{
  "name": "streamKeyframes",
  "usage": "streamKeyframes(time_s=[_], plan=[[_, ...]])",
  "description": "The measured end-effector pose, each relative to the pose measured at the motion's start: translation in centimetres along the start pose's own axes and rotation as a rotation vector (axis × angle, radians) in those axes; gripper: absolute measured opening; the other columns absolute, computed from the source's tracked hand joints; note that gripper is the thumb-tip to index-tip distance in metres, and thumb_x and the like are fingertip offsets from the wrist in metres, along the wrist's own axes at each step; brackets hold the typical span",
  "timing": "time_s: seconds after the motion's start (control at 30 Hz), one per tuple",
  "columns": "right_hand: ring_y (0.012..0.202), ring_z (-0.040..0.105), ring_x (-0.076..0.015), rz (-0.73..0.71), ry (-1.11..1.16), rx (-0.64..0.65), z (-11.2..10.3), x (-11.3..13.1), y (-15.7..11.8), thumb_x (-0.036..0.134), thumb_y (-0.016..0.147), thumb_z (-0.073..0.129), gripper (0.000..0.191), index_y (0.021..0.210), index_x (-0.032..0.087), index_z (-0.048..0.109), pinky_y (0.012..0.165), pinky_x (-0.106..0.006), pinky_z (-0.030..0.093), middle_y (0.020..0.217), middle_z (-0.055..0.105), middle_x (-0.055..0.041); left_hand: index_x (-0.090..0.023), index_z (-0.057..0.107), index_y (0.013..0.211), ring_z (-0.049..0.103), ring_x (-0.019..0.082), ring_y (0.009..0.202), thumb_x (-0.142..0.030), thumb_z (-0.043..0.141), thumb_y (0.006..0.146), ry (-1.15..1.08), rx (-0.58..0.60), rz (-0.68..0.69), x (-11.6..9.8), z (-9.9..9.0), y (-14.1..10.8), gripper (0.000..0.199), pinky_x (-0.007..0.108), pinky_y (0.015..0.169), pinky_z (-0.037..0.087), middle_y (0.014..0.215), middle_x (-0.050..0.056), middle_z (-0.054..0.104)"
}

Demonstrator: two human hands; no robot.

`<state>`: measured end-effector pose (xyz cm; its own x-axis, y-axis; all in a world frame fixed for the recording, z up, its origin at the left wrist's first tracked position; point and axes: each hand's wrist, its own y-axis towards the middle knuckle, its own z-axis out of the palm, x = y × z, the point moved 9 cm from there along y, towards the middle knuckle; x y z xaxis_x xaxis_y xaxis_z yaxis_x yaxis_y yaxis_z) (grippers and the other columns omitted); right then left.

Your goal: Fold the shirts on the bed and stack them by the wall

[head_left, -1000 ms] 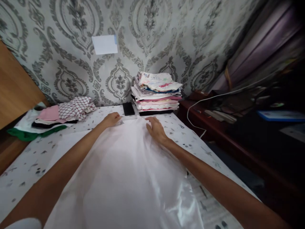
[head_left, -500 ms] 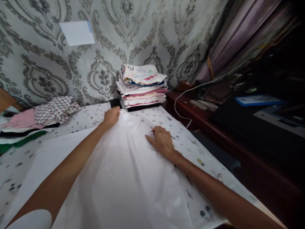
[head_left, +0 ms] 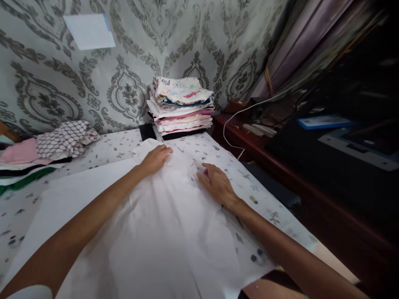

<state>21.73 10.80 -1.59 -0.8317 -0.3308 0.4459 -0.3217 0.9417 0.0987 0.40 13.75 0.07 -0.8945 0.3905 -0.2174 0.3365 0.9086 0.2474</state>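
A large white cloth garment (head_left: 162,232), softly wrinkled, is spread over the patterned bed sheet (head_left: 252,199) in front of me. On its far part lies my left hand (head_left: 157,158), palm down with the fingers stretched forward across the fabric. My right hand (head_left: 218,182) is at the garment's right edge, thumb and forefinger apart beside a small raised fold. Its remaining fingers are partly hidden. I cannot make out the garment's exact kind.
Against the wall stands a stack of folded clothes (head_left: 182,110), with a small black object (head_left: 147,132) beside it. More clothes (head_left: 67,141) lie at the left. To the right runs a dark red desk (head_left: 232,131) with a white cable (head_left: 229,143) hanging over its edge.
My left hand has moved right and slightly nearer, off the garment's far corner and onto its fabric. My right hand has shifted slightly right; the cloth beside it is more bunched.
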Motion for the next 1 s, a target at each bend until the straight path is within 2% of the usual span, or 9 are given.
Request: streamKeyframes(time_s=[0.07, 0.2, 0.3, 0.4, 0.47, 0.53, 0.6, 0.77, 1.0], plan=[[0.092, 0.064, -0.0256, 0.020, 0.041, 0.006, -0.6, -0.6, -2.3, 0.043, 0.096, 0.044, 0.044, 0.129, 0.016, 0.056, 0.082, -0.038, 0.047, 0.100, 0.069, -0.0099, -0.023, 0.060, 0.122, 0.055, 0.023, 0.111, -0.022, 0.039, 0.097, -0.079, 0.056, 0.042, -1.6, 1.5, 0.4, 0.032, 0.037, 0.095, 0.046, 0.113, 0.008, 0.059], [0.080, 0.065, -0.0238, 0.033, 0.076, 0.005, -1.5, -1.3, -7.6, 0.052, 0.095, 0.045, 0.043, 0.121, 0.021, 0.059, 0.071, -0.036, 0.047, 0.090, 0.070, -0.0062, -0.024, 0.059, 0.129, 0.054, 0.025, 0.116, -0.020, 0.041, 0.096, -0.093, 0.166, 0.100, -3.9, 3.6, 2.0, 0.038, 0.036, 0.094, 0.044, 0.116, 0.009, 0.059], [0.076, 0.063, -0.0247, 0.078, 0.037, -0.018, -1.4, -1.8, -10.7, 0.057, 0.088, 0.055, 0.039, 0.104, 0.022, 0.062, 0.070, -0.037, 0.045, 0.084, 0.067, -0.0060, -0.026, 0.057, 0.133, 0.054, 0.026, 0.118, -0.019, 0.041, 0.095, -0.081, 0.275, 0.104, -4.8, 4.7, 3.4, 0.042, 0.036, 0.095, 0.042, 0.122, 0.009, 0.061], [0.076, 0.061, -0.0259, 0.073, -0.007, -0.061, -1.1, -1.5, -12.3, 0.058, 0.086, 0.055, 0.035, 0.081, 0.023, 0.057, 0.071, -0.039, 0.044, 0.077, 0.063, -0.0064, -0.025, 0.059, 0.127, 0.059, 0.025, 0.105, -0.020, 0.044, 0.093, -0.068, 0.379, 0.020, -4.7, 5.4, 4.8, 0.037, 0.035, 0.087, 0.043, 0.114, 0.008, 0.066], [0.077, 0.059, -0.0259, 0.026, 0.004, -0.080, -1.0, -0.6, -12.8, 0.054, 0.089, 0.049, 0.033, 0.074, 0.024, 0.052, 0.072, -0.038, 0.043, 0.074, 0.060, -0.0065, -0.023, 0.062, 0.116, 0.061, 0.024, 0.092, -0.019, 0.048, 0.090, -0.057, 0.400, -0.031, -4.5, 5.4, 5.4, 0.030, 0.034, 0.079, 0.044, 0.103, 0.008, 0.068], [0.072, 0.057, -0.0233, 0.015, 0.082, -0.091, -1.3, -0.1, -13.2, 0.050, 0.092, 0.045, 0.032, 0.072, 0.025, 0.049, 0.069, -0.036, 0.043, 0.071, 0.057, -0.0048, -0.021, 0.062, 0.106, 0.060, 0.022, 0.085, -0.017, 0.050, 0.087, -0.047, 0.388, -0.047, -4.6, 5.2, 5.7, 0.023, 0.032, 0.073, 0.043, 0.096, 0.008, 0.068], [0.062, 0.051, -0.0190, 0.084, 0.209, -0.111, -1.9, -0.5, -13.8, 0.051, 0.093, 0.044, 0.033, 0.072, 0.025, 0.046, 0.061, -0.031, 0.042, 0.064, 0.052, -0.0007, -0.021, 0.060, 0.104, 0.060, 0.022, 0.084, -0.016, 0.048, 0.087, -0.041, 0.348, -0.050, -5.0, 4.6, 5.7, 0.021, 0.032, 0.072, 0.042, 0.096, 0.008, 0.067], [0.053, 0.043, -0.0145, 0.260, 0.452, -0.122, -2.5, -2.4, -16.0, 0.057, 0.094, 0.046, 0.038, 0.074, 0.025, 0.046, 0.049, -0.026, 0.037, 0.058, 0.045, 0.0039, -0.021, 0.053, 0.112, 0.060, 0.021, 0.088, -0.018, 0.041, 0.095, -0.101, 0.095, -0.113, -6.1, 2.9, 5.0, 0.021, 0.034, 0.076, 0.042, 0.101, 0.008, 0.067], [0.053, 0.050, -0.0142, 0.217, 0.337, -0.242, -3.1, -2.9, -17.2, 0.056, 0.093, 0.051, 0.035, 0.079, 0.024, 0.054, 0.049, -0.022, 0.040, 0.057, 0.053, 0.0036, -0.018, 0.054, 0.110, 0.059, 0.025, 0.103, -0.012, 0.039, 0.095, -0.217, -0.023, -0.130, -7.4, 4.4, 3.5, 0.022, 0.038, 0.087, 0.045, 0.107, 0.010, 0.065]])
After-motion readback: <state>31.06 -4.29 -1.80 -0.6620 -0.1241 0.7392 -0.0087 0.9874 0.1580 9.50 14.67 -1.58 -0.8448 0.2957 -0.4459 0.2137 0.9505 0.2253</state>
